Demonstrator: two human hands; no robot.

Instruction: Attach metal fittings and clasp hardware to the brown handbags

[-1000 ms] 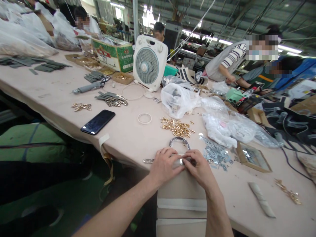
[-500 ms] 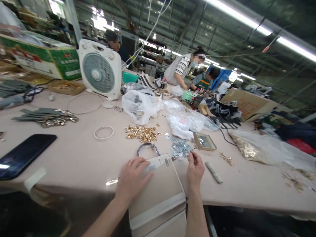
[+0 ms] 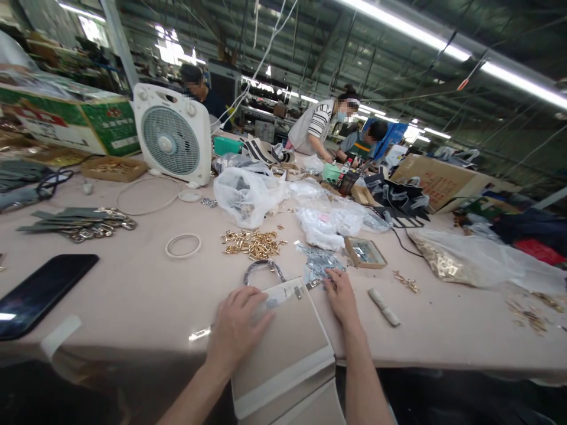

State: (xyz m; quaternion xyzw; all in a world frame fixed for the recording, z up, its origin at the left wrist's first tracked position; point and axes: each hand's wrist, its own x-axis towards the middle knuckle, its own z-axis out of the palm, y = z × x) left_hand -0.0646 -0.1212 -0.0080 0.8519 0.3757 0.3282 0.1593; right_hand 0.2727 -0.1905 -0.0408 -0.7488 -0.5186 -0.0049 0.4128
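Observation:
A beige handbag lies over the table's front edge, its lower part hanging toward me. Its upper end has clear plastic film and a small metal fitting. A dark, plastic-wrapped handle curves beyond that end. My left hand rests open, fingers spread, on the bag's upper left side. Just right of the bag, my right hand has its fingers bent together at the near edge of a pile of small silver metal plates. Whatever lies between those fingertips is too small to make out. A metal buckle piece sits by the bag's corner.
Gold metal fittings are heaped behind the handle. A roll of tape, a phone and a fan stand or lie leftward. To the right are a small box, a rolled cloth and a plastic bag of fittings.
My right hand has moved left and closer to the silver plates and the bag's corner. My left hand stays on the bag. The camera view has shifted slightly.

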